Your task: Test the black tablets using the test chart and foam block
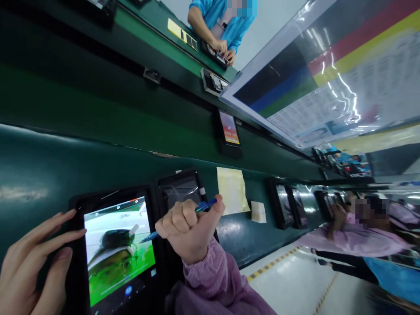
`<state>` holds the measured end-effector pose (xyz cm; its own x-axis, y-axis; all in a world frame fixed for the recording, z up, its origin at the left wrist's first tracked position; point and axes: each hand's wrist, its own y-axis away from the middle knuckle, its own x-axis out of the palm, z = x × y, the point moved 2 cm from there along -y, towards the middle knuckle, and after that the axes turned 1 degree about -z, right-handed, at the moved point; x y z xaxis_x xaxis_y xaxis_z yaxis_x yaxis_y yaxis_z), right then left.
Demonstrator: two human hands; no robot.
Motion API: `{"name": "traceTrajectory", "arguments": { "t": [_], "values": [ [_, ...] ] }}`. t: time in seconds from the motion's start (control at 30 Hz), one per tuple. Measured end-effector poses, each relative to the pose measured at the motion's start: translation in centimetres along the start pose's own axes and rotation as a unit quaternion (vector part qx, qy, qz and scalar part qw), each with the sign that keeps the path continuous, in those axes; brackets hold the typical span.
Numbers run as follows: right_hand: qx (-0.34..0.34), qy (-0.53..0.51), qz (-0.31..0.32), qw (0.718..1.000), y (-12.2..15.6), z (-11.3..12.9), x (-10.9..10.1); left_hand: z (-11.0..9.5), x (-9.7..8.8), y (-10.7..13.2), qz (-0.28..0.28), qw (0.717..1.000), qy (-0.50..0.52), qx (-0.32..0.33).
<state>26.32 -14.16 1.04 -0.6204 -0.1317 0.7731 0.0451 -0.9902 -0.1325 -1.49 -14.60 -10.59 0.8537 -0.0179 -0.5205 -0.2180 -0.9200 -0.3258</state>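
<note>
A tablet (120, 249) in a black tray lies on the dark green bench, its lit screen showing a camera picture tinted green. Against its left edge rest the stretched fingers of my left hand (42, 262), which holds nothing. My right hand (190, 227), in a purple sleeve, is closed in a fist around a blue pen (149, 237). One end of the pen reaches over the right side of the screen; the other sticks out by my thumb. Behind my right hand sits a second tablet (180, 188) with a dark screen, partly hidden by the hand.
Beside the dark tablet lie a yellowish paper sheet (231, 190) and a small white pad (258, 212). Farther right are dark devices (284, 203). A lit device (229, 131) sits on the middle strip. A large board (328, 74) overhangs the upper right. Co-workers sit opposite and at right.
</note>
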Motion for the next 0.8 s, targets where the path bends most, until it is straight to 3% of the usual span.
{"name": "traceTrajectory", "arguments": {
  "t": [0.1,0.23,0.37,0.57,0.73,0.8],
  "values": [
    [-0.005,0.0,-0.027,1.0,0.1,-0.1,-0.2,-3.1,-0.3,-1.0,-0.003,0.998,-0.008,-0.063],
    [0.011,0.013,-0.062,0.998,-0.2,0.2,-0.4,-6.1,-0.6,-2.1,-0.009,0.997,0.004,-0.079],
    [0.032,0.035,-0.085,0.995,-0.8,0.7,-0.4,-6.5,-0.6,-2.6,-0.008,0.999,-0.015,-0.049],
    [0.032,0.146,-0.095,0.984,-1.3,0.5,-0.1,-6.5,-0.7,-2.8,-0.008,0.999,-0.015,-0.029],
    [0.063,0.351,-0.115,0.927,-0.4,-0.6,-1.0,-6.7,-0.7,-3.3,0.0,1.0,-0.006,-0.025],
    [0.1,0.376,-0.103,0.915,0.0,-1.0,-1.5,-6.8,-0.8,-3.5,-0.002,1.0,-0.001,-0.022]
  ]
}}
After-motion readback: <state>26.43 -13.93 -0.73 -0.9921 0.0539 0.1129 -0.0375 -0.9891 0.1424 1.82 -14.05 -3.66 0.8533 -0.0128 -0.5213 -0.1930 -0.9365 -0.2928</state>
